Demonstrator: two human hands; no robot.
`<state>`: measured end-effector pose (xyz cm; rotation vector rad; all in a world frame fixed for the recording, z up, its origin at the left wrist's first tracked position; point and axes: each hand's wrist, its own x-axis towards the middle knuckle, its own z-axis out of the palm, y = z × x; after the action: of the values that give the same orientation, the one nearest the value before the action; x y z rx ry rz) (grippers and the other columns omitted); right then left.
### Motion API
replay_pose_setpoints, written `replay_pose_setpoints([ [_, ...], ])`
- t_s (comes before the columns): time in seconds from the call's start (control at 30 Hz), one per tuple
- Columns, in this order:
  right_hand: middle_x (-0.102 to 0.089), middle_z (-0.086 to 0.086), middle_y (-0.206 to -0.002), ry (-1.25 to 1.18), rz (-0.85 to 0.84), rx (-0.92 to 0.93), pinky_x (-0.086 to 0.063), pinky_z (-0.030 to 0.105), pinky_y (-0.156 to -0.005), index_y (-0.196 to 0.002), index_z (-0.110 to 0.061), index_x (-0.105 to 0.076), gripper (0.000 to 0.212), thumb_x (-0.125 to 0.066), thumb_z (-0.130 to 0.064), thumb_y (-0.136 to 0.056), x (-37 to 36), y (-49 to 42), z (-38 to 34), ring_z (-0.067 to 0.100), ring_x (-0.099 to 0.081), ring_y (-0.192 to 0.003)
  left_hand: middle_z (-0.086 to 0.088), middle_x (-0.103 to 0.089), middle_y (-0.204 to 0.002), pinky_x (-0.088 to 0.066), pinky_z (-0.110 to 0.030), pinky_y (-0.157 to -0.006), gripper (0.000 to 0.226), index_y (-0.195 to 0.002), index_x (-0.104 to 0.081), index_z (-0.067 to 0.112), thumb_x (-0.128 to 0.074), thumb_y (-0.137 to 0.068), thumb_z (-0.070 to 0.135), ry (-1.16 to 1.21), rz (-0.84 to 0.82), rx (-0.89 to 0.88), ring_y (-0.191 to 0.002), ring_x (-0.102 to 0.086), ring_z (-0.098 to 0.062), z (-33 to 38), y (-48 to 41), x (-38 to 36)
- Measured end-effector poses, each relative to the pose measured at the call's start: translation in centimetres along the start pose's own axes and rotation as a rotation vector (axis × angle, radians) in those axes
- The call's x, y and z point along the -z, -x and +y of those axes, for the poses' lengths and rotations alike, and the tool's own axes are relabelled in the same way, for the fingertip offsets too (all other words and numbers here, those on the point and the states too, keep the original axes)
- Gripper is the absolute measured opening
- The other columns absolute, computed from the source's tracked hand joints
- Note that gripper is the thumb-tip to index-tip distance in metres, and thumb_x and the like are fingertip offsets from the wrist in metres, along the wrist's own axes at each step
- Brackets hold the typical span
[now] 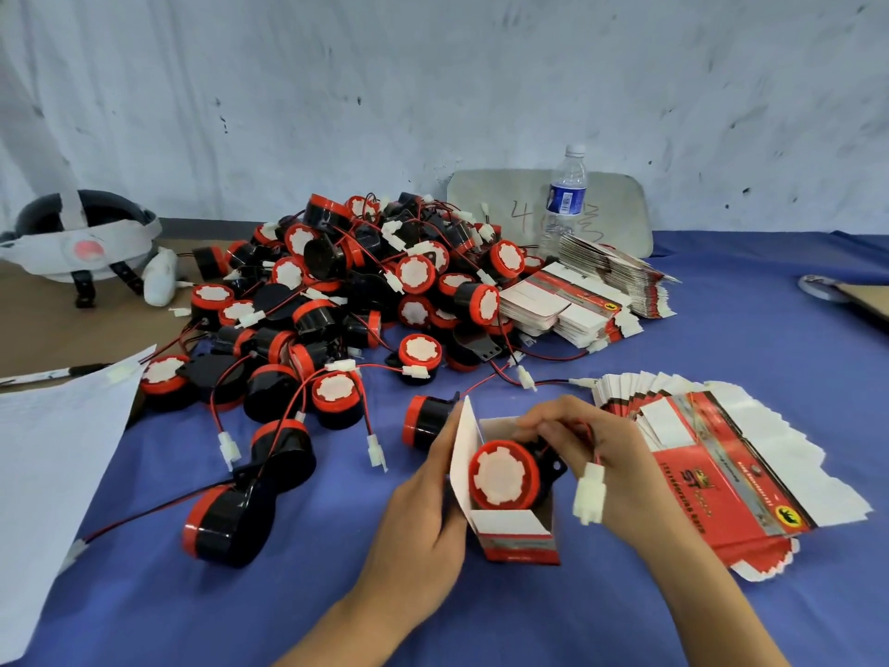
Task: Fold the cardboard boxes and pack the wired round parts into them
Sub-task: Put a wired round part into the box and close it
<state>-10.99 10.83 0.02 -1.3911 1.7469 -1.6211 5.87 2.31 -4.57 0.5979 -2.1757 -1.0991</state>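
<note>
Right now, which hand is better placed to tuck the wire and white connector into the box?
The right hand: it pinches the red wire, and the white connector hangs beside its fingers. The left hand grips the open box that holds the round part, so it is probably needed there.

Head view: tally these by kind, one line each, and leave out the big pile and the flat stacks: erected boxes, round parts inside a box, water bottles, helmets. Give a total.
erected box: 1
round part inside that box: 1
water bottle: 1
helmet: 1
Total: 4
</note>
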Motion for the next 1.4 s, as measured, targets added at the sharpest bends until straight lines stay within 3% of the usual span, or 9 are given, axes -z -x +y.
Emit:
replay_pose_setpoints([
  [0.17, -0.073, 0.002, -0.088, 0.084, 0.050, -0.022, -0.052, 0.022, -0.081, -0.089, -0.008, -0.071, 0.033, -0.050, 0.017, -0.089, -0.4, 0.1, -0.5, 0.018, -0.067, -0.084, 0.027, -0.048, -0.139, -0.035, -0.010, -0.100, 0.069, -0.152, -0.021, 0.032, -0.042, -0.087, 0.024, 0.186, -0.167, -0.030, -0.130, -0.044, 0.004, 0.4, 0.3, 0.7],
  [0.27, -0.062, -0.001, -0.078, 0.062, 0.039, -0.008, -0.048, 0.014, -0.066, -0.091, 0.011, -0.065, 0.014, -0.056, 0.017, -0.082, -0.6, 0.3, -0.4, 0.016, -0.058, -0.076, 0.028, -0.043, -0.143, -0.038, -0.020, -0.106, 0.079, -0.151, -0.013, 0.043, -0.053, -0.083, 0.045, 0.136, -0.218, 0.000, -0.130, -0.042, 0.005, 0.5, 0.1, 0.3],
  [0.37, -0.058, -0.002, -0.065, 0.064, 0.012, -0.100, -0.048, 0.014, -0.055, -0.083, 0.004, -0.059, 0.002, -0.059, 0.005, -0.085, -1.3, 0.5, -1.4, 0.007, -0.058, -0.059, 0.030, -0.039, -0.145, -0.039, -0.018, -0.106, 0.087, -0.148, -0.004, 0.054, -0.058, -0.080, 0.057, 0.099, -0.218, 0.026, -0.129, -0.044, 0.004, 0.4, 0.0, -0.1],
  [0.53, -0.063, 0.000, -0.082, 0.716, -0.072, 0.119, -0.050, 0.033, -0.066, -0.098, -0.017, -0.069, 0.018, -0.063, -0.004, -0.088, -1.6, 1.2, -1.6, 0.020, -0.060, -0.073, 0.024, -0.052, -0.137, -0.042, -0.018, -0.101, 0.075, -0.148, -0.010, 0.053, -0.055, -0.088, 0.053, 0.099, -0.210, 0.006, -0.125, -0.048, 0.005, 0.1, -0.1, -0.2],
  [0.77, -0.068, -0.007, -0.082, 0.859, -0.102, 0.165, -0.050, 0.031, -0.061, -0.098, -0.015, -0.069, 0.024, -0.075, -0.006, -0.076, -1.7, 1.3, -2.7, 0.020, -0.056, -0.079, 0.024, -0.060, -0.126, -0.045, -0.018, -0.096, 0.068, -0.151, -0.025, 0.037, -0.056, -0.091, 0.046, 0.132, -0.203, 0.006, -0.118, -0.055, 0.001, 0.0, -0.1, -0.2],
  [0.97, -0.059, -0.008, -0.118, 0.849, -0.175, 0.054, -0.048, 0.031, -0.083, -0.133, -0.029, -0.044, 0.044, -0.057, -0.018, -0.092, -0.9, 0.9, -2.1, 0.018, -0.061, -0.099, 0.043, -0.048, -0.127, -0.051, -0.032, -0.095, 0.078, -0.144, -0.003, 0.060, -0.054, -0.086, 0.052, 0.141, -0.179, 0.005, -0.113, -0.056, 0.006, 0.5, -0.1, 0.0],
  [1.1, -0.054, -0.017, -0.128, 0.906, -0.276, -0.023, -0.045, 0.024, -0.077, -0.136, -0.035, -0.026, 0.057, -0.055, -0.016, -0.091, -0.9, 0.9, -2.1, 0.018, -0.061, -0.101, 0.052, -0.046, -0.117, -0.053, -0.049, -0.090, 0.082, -0.137, 0.005, 0.069, -0.051, -0.087, 0.037, 0.143, -0.131, 0.020, -0.098, -0.065, -0.010, 0.5, 0.1, -0.2],
  [1.27, -0.031, -0.007, -0.117, 0.974, -0.254, -0.028, -0.030, 0.035, -0.052, -0.113, -0.028, -0.028, 0.040, -0.050, -0.006, -0.087, -1.9, 1.5, -2.5, 0.020, -0.038, -0.056, 0.041, -0.057, -0.111, -0.049, -0.012, -0.084, 0.087, -0.136, 0.004, 0.070, -0.043, -0.085, 0.017, 0.130, -0.072, 0.024, -0.100, -0.062, 0.004, 0.1, 0.3, 0.0],
  [1.4, -0.039, -0.005, -0.119, 0.934, -0.268, -0.024, -0.047, 0.042, -0.067, -0.123, -0.027, -0.033, 0.040, -0.045, -0.006, -0.090, -2.4, 1.6, -2.7, 0.032, -0.054, -0.077, 0.030, -0.059, -0.118, -0.046, -0.009, -0.084, 0.090, -0.137, -0.002, 0.070, -0.042, -0.085, 0.007, 0.129, 0.041, -0.036, -0.102, -0.061, 0.005, 0.2, 0.4, 0.0],
])
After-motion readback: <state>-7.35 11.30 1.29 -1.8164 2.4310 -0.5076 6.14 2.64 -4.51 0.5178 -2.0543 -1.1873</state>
